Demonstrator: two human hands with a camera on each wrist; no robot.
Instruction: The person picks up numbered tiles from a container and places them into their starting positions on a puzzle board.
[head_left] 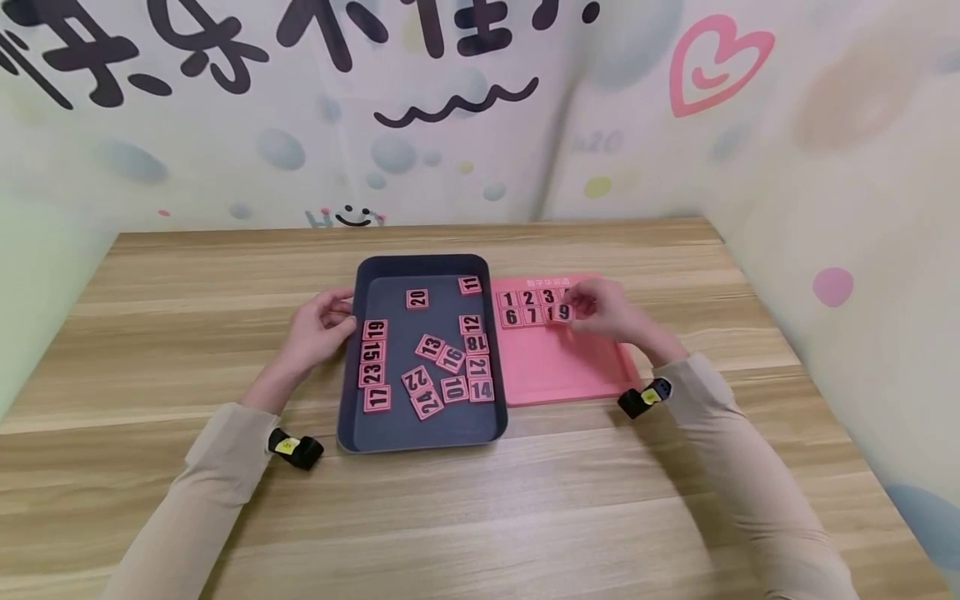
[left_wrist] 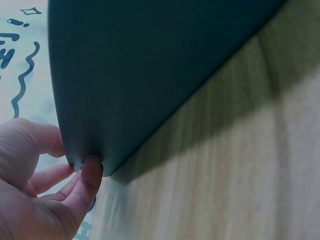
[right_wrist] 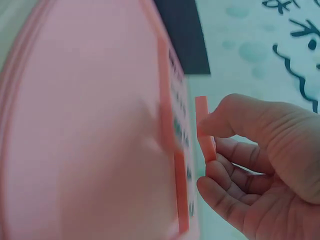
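At the left rim of a dark grey tray (head_left: 405, 432), my left hand (head_left: 318, 327) holds the edge. In the left wrist view its thumb goes behind the rim and a finger lies on the outer wall (left_wrist: 130, 85). My right hand (head_left: 609, 312) pinches a pink number tile marked 9 (head_left: 562, 312) over the pink board (head_left: 558, 362). The right wrist view shows that tile (right_wrist: 202, 120) edge-on between thumb and fingers, apart from the board. Tiles 1, 2, 3 and 6, 7 (head_left: 532, 316) sit in two rows along the board's top; the 9 tile and hand partly cover others.
Inside the tray lie several loose number tiles, such as 20 (head_left: 417, 298), 11 (head_left: 469, 285) and 17 (head_left: 377, 398), some turned sideways or upside down. Tray and board stand side by side on a wooden table (head_left: 420, 525), with a printed wall (head_left: 300, 183) behind.
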